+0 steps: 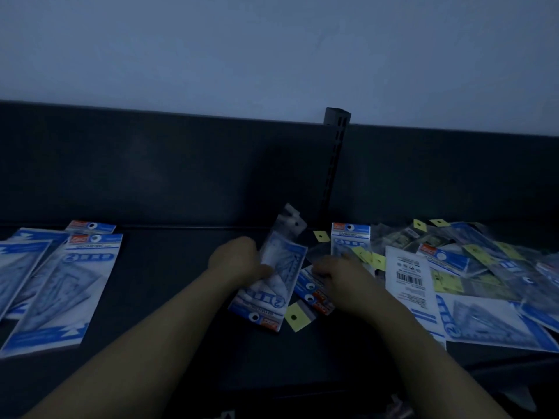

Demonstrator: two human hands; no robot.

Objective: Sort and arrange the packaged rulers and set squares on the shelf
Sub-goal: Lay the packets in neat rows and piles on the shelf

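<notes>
Pinching set-square pkt (273, 285) w/ L hand (239, 261) fingers (264, 271), front-left of post (335, 164); touching blue pkts (313, 297) before post w/ R hand (340, 275), grip unclear.

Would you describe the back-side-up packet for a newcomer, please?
Right of the slotted upright post, a jumbled pile covers the shelf. At its left edge, beside the right hand, lies the face-down packet: white with a barcode, unlike its blue-fronted neighbours.

Single head-worn view, looking forward and down, close over the dark shelf (169, 261), wall behind
</notes>
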